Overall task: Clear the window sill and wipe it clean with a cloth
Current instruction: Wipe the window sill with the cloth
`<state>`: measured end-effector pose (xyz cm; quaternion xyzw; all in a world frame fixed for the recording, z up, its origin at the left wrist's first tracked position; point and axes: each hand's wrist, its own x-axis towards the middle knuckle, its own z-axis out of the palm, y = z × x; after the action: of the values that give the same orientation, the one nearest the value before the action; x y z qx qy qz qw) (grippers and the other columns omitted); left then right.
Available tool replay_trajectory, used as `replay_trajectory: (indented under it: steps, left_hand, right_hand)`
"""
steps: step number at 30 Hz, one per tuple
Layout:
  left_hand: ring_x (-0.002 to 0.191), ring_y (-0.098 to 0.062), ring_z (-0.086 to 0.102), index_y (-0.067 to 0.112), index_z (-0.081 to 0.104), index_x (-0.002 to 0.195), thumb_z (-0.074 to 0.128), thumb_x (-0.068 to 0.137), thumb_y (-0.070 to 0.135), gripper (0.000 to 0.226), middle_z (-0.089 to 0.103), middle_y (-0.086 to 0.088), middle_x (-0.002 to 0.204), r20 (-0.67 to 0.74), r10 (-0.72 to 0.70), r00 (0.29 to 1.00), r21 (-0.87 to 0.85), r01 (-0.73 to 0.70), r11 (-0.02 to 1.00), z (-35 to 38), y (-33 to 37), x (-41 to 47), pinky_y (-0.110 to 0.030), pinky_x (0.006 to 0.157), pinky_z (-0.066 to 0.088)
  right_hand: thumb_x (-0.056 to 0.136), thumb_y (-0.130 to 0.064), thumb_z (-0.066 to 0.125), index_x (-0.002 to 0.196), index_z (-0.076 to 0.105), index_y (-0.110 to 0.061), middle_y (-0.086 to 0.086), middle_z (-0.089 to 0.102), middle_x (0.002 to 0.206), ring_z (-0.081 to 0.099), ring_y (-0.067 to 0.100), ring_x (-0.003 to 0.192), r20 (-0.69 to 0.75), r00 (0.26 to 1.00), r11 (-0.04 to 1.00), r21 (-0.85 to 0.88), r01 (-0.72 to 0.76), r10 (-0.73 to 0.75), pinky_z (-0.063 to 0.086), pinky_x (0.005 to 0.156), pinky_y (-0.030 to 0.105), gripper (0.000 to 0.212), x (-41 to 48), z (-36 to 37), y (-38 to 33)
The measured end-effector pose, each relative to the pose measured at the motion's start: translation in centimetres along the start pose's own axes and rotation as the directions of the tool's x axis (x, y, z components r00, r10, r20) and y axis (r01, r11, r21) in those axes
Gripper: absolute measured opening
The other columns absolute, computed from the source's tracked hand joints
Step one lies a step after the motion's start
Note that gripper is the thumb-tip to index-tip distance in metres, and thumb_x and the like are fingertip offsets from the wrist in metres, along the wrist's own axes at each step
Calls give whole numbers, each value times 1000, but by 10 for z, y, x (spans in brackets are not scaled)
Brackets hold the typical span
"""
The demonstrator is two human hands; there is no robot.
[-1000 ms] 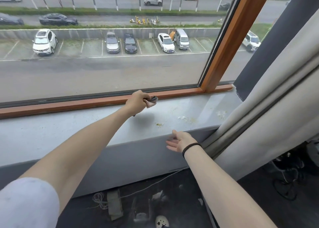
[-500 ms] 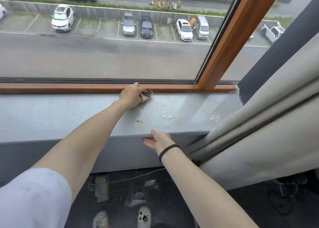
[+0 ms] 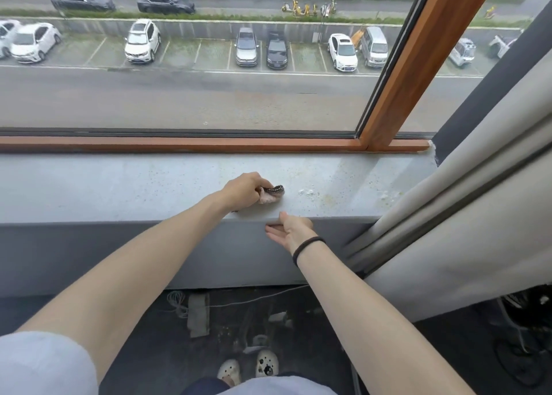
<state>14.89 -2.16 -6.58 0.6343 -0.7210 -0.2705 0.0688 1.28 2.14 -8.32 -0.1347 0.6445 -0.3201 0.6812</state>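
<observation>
Grey window sill (image 3: pixel 119 185) runs beneath the glass. Right grip (image 3: pixel 291 227), fingers straight and holding nothing, sits at its front edge. Left grip (image 3: pixel 242 190) curls round a small wadded cloth (image 3: pixel 270 194) mid-sill: soft, light, likely best bunched in the palm. Crumbs (image 3: pixel 305 192) lie just beside it.

We stand in an upper-floor room, at a wide window with a wooden frame (image 3: pixel 418 66). Through the glass we look down on a road (image 3: pixel 179 96) and a row of parked cars (image 3: pixel 246 46) (so we are some storeys up). A grey window sill (image 3: pixel 119 185) runs under the frame, and a pale curtain (image 3: pixel 478 215) hangs at the right. On the dark floor (image 3: pixel 143 329) lie a power strip (image 3: pixel 197 315) and a loose cable (image 3: pixel 254 300). Whether it is a home or an office, we cannot tell.
</observation>
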Motion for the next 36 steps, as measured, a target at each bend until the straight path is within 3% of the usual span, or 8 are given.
replay_trajectory:
  steps: [5,8,13,19,23,25,30,36]
  left_hand:
    - [90,-16,51,30,64,117,37,89,5,46,53,4,110,12,21,1000,-31,-21,999,12,1,-28,-27,64,41]
    - [87,-15,48,28,66,114,38,89,4,45,51,2,105,31,57,998,5,-57,998,14,3,-41,-27,66,37]
    - [83,-21,53,20,72,95,62,87,26,14,53,-4,92,298,175,938,253,-254,934,4,9,-55,-28,64,40]
    - [82,-24,54,14,73,97,46,81,-3,36,51,-3,88,34,193,981,-1,-193,981,-6,-1,-57,-36,70,45]
    - [67,-17,41,19,62,68,57,75,17,9,50,-2,70,-41,72,997,-253,-80,964,-23,4,-48,-26,63,36]
    - [66,-16,53,19,69,78,73,75,35,17,63,-6,75,-33,18,999,-364,-29,931,-29,7,-44,-24,68,47]
    - [64,-13,50,14,66,76,67,81,11,5,64,8,71,-53,61,997,-372,-76,925,-37,18,-21,-14,60,40]
    - [67,-18,34,24,56,57,36,66,-4,36,49,8,60,-140,90,986,-232,-121,965,-38,40,19,-26,59,26]
  right_hand:
    - [98,-16,49,116,49,9,28,58,109,63,41,101,45,998,996,-85,35,-31,52,74,41,31,-7,-11,3]
    - [99,-22,47,117,49,11,27,60,110,64,35,91,68,997,991,-130,34,-25,52,75,38,38,-11,-16,6]
    - [97,-26,50,129,42,6,30,56,121,63,35,105,45,998,978,-203,56,-48,51,77,38,45,-14,-28,5]
    - [96,-25,52,131,42,4,29,56,120,62,33,105,30,998,982,-177,63,-59,51,77,35,47,-19,-33,4]
    - [98,-26,49,129,44,6,27,57,120,63,31,104,-1,999,990,-133,53,-54,51,77,34,44,-22,-37,1]
    - [99,-27,46,129,44,7,27,56,122,62,32,106,-20,999,992,-115,48,-50,51,79,35,45,-23,-39,0]
    - [100,-29,44,133,41,6,27,56,121,63,33,104,-103,992,996,-56,73,-78,51,74,36,48,-23,-47,-8]
    - [98,-27,50,130,43,5,24,51,129,63,31,105,-118,993,994,-113,-5,-9,50,75,38,46,-15,-65,-27]
